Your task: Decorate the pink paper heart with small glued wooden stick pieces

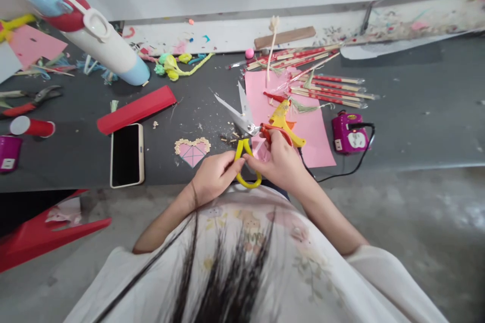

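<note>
My left hand (215,174) is closed at the left side of a yellow-handled hand tool (248,184), whose short dark head points away from me. My right hand (282,159) is closed at its other side, and the two thumbs nearly meet over the handles. Anything small between the fingertips is hidden. Silver scissors (242,111) with orange-red handles have their blades spread just beyond; the right fingers overlap one handle. Left of the hands lies a pink paper heart (192,154) with drawn lines, its upper edge covered in small pale pieces. Short stick bits (229,137) lie near the tool's head.
Pink paper (318,136) lies under a yellow glue gun (282,116). Wrapped red-patterned sticks (329,88) lie behind, a purple power adapter (346,133) to the right. Leftward are a phone (127,155), a red case (136,108), a bottle (98,45) and a thread spool (32,126).
</note>
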Action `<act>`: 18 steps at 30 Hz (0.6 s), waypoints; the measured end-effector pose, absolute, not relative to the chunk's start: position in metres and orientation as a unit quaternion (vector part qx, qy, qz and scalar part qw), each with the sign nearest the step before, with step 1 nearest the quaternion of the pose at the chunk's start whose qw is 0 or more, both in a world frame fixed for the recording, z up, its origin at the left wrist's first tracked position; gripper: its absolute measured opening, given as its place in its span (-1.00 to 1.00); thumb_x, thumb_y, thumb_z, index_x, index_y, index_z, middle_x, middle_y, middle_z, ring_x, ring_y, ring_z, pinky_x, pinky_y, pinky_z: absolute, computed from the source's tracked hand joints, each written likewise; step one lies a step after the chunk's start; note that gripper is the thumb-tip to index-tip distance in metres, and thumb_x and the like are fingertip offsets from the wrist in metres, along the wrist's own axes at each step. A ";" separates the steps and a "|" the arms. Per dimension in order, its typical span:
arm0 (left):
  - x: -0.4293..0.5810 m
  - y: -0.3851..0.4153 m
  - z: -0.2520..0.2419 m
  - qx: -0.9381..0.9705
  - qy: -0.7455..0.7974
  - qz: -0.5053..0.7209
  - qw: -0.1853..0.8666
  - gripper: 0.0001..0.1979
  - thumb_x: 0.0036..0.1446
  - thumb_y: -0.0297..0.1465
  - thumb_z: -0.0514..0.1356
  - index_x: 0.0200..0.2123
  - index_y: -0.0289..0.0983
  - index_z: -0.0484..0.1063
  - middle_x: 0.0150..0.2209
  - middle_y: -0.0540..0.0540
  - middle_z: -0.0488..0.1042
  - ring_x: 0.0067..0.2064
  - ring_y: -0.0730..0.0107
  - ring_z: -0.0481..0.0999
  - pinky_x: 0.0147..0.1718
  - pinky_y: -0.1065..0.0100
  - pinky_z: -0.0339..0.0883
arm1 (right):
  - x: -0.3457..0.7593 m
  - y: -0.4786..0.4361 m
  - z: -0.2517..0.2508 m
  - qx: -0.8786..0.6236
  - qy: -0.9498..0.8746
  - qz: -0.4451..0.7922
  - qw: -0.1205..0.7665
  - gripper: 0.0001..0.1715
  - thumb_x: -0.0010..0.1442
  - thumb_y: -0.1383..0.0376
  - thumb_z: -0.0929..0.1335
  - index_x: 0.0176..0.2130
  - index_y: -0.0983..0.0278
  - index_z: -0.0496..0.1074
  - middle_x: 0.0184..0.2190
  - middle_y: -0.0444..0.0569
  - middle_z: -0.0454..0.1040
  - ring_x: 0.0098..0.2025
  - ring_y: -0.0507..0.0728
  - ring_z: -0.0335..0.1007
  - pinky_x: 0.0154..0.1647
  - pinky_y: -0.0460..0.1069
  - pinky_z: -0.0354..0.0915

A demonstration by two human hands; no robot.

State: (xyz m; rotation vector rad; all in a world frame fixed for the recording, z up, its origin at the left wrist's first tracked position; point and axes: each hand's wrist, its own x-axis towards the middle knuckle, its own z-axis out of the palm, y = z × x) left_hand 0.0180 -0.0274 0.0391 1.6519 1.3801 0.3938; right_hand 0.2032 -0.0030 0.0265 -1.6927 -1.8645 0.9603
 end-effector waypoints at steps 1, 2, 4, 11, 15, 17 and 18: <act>0.019 -0.027 0.040 0.676 0.566 0.151 0.448 -0.60 0.33 -0.14 -0.04 -0.44 -0.26 0.33 -0.49 0.00 0.42 -0.45 0.46 0.39 -0.44 0.43 0.19 | 0.202 -0.003 0.027 -0.613 -0.677 0.346 0.216 -0.39 -0.06 0.01 0.44 -0.13 0.26 0.22 -0.12 0.24 0.47 -0.04 0.41 0.44 -0.08 0.27 0.37; 0.019 -0.027 0.041 0.681 0.568 0.143 0.439 -0.61 0.34 -0.16 -0.05 -0.44 -0.26 0.31 -0.50 0.00 0.41 -0.45 0.47 0.39 -0.44 0.43 0.18 | 0.202 -0.003 0.027 -0.613 -0.679 0.345 0.210 -0.38 -0.07 0.02 0.45 -0.14 0.26 0.21 -0.12 0.24 0.47 -0.04 0.42 0.44 -0.09 0.27 0.37; 0.020 -0.027 0.044 0.688 0.573 0.131 0.425 -0.62 0.34 -0.18 -0.05 -0.46 -0.25 0.29 -0.51 0.01 0.40 -0.45 0.48 0.39 -0.44 0.44 0.16 | 0.201 -0.003 0.028 -0.612 -0.684 0.342 0.200 -0.37 -0.08 0.01 0.46 -0.14 0.26 0.21 -0.14 0.24 0.47 -0.05 0.43 0.44 -0.12 0.27 0.38; 0.021 -0.029 0.050 0.689 0.588 0.100 0.411 -0.67 0.31 -0.25 -0.04 -0.49 -0.24 0.22 -0.54 0.02 0.39 -0.50 0.49 0.34 -0.49 0.44 0.08 | 0.200 -0.006 0.030 -0.596 -0.715 0.320 0.175 -0.38 -0.02 -0.02 0.43 -0.13 0.27 0.19 -0.12 0.26 0.44 -0.02 0.46 0.42 -0.09 0.31 0.38; 0.022 -0.030 0.051 0.689 0.590 0.088 0.412 -0.68 0.30 -0.24 -0.05 -0.48 -0.24 0.21 -0.53 0.01 0.39 -0.49 0.48 0.33 -0.48 0.43 0.06 | 0.199 -0.007 0.032 -0.594 -0.729 0.300 0.161 -0.35 -0.02 0.01 0.43 -0.10 0.31 0.19 -0.10 0.32 0.43 0.02 0.51 0.39 -0.02 0.37 0.35; 0.022 -0.029 0.051 0.690 0.593 0.083 0.407 -0.69 0.30 -0.24 -0.05 -0.47 -0.24 0.22 -0.53 0.01 0.39 -0.49 0.48 0.33 -0.47 0.42 0.05 | 0.198 -0.007 0.032 -0.590 -0.735 0.293 0.162 -0.34 -0.02 0.02 0.43 -0.09 0.34 0.19 -0.11 0.34 0.42 0.03 0.51 0.39 -0.01 0.36 0.35; 0.022 -0.029 0.051 0.690 0.595 0.081 0.405 -0.69 0.30 -0.24 -0.05 -0.47 -0.24 0.22 -0.52 0.01 0.39 -0.49 0.48 0.33 -0.47 0.42 0.05 | 0.198 -0.007 0.032 -0.587 -0.739 0.288 0.163 -0.34 -0.02 0.01 0.43 -0.09 0.35 0.20 -0.12 0.34 0.42 0.03 0.51 0.39 -0.01 0.36 0.35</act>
